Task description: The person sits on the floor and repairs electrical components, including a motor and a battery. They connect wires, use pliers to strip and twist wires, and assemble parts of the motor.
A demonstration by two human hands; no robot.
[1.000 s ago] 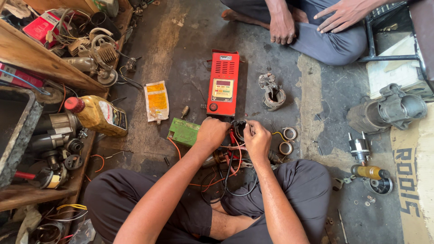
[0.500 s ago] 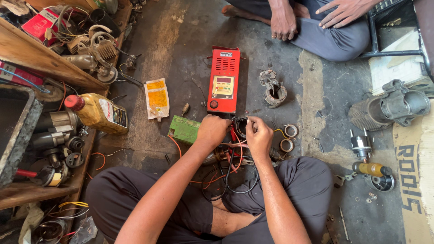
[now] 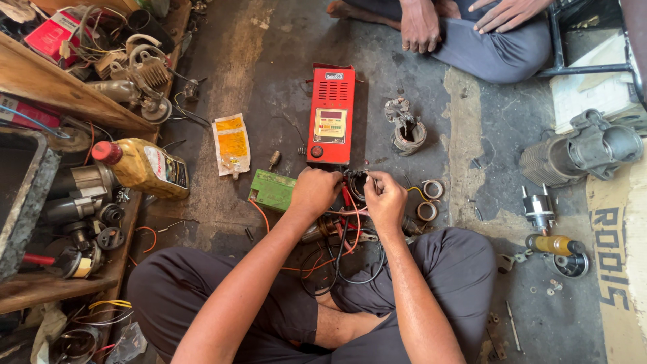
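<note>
Between both hands [image 3: 350,192], a small wired part [image 3: 355,180]; just beyond, a box-shaped tester [image 3: 330,114] on the floor. Left of the tester, a flat sachet [image 3: 231,143]; farther left, a bottle [image 3: 140,166]. Right: a metal coil part [image 3: 406,131], then two rings [image 3: 429,199].

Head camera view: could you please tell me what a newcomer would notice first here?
The red box with a small panel lies on the floor in the middle. Just below it, the left hand and right hand meet over a tangle of red and black wires. To the left lies a yellow bottle with a red cap, and to the right a grey motor.
</note>
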